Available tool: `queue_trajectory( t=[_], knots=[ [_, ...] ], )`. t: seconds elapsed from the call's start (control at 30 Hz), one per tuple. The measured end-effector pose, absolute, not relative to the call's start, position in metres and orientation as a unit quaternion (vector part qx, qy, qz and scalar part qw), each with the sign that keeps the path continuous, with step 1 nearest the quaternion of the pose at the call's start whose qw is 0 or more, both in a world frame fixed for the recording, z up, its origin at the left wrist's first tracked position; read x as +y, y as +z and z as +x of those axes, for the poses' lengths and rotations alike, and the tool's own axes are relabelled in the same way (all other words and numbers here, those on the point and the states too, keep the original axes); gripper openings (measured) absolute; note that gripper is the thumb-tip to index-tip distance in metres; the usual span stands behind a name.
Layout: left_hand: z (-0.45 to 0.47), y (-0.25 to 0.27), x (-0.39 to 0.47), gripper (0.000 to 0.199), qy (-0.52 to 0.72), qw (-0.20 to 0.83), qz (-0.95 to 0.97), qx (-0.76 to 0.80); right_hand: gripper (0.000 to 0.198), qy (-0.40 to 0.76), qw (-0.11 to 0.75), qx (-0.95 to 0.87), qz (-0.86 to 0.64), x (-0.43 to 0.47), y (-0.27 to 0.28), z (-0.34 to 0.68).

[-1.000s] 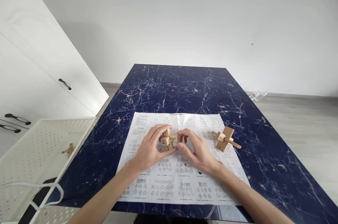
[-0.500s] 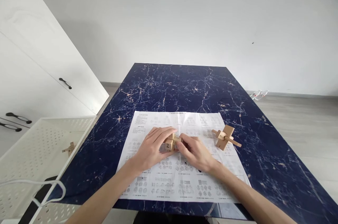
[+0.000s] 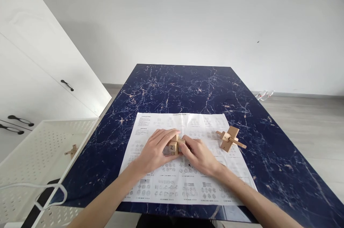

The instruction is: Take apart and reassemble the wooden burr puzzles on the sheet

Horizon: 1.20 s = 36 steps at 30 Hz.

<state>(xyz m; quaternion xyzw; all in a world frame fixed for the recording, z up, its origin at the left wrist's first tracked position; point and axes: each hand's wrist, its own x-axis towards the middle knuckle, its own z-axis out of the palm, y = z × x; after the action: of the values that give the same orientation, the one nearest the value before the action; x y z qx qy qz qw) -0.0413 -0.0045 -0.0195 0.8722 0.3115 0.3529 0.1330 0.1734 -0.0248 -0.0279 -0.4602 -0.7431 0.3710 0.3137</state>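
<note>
A wooden interlocking puzzle (image 3: 173, 147), one block marked "2", sits between my hands over a printed instruction sheet (image 3: 158, 194). My left hand (image 3: 154, 149) is closed round its left side, fingers over the top and thumb low in front. From the right, my right hand (image 3: 200, 154) pinches a block at the puzzle's right side between thumb and fingers. Much of the puzzle is hidden by the fingers. To the right of my right hand, a second wooden puzzle assembly (image 3: 229, 139) with a thin stick through it rests on the sheet's right edge.
The sheet lies on a dark blue marble-patterned table (image 3: 177, 88). At the left, a white perforated basket (image 3: 27, 149) holds another small wooden piece (image 3: 71, 151), and a white cable (image 3: 60, 187) loops near the table edge. A white cabinet (image 3: 48, 59) stands beyond it.
Both hands keep their hold on the puzzle with almost no movement. The whole view has shifted very slightly.
</note>
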Motion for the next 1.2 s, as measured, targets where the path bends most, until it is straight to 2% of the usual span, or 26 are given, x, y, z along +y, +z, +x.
queue_trajectory(
  t=[0.33, 1.0, 1.2],
  knots=[
    [-0.043, -0.018, -0.003, 0.064, 0.323, 0.188, 0.87, 0.323, 0.033, 0.352, 0.282, -0.784, -0.426, -0.021, -0.026, 0.182],
    [-0.042, -0.017, -0.002, 0.068, 0.285, 0.277, 0.856, 0.332, 0.029, 0.242, 0.222, -0.861, -0.389, -0.019, -0.023, 0.192],
    [-0.046, -0.015, -0.002, 0.075, 0.229, 0.335, 0.838, 0.365, 0.024, 0.196, 0.221, -0.889, -0.351, -0.019, -0.021, 0.197]
  ],
)
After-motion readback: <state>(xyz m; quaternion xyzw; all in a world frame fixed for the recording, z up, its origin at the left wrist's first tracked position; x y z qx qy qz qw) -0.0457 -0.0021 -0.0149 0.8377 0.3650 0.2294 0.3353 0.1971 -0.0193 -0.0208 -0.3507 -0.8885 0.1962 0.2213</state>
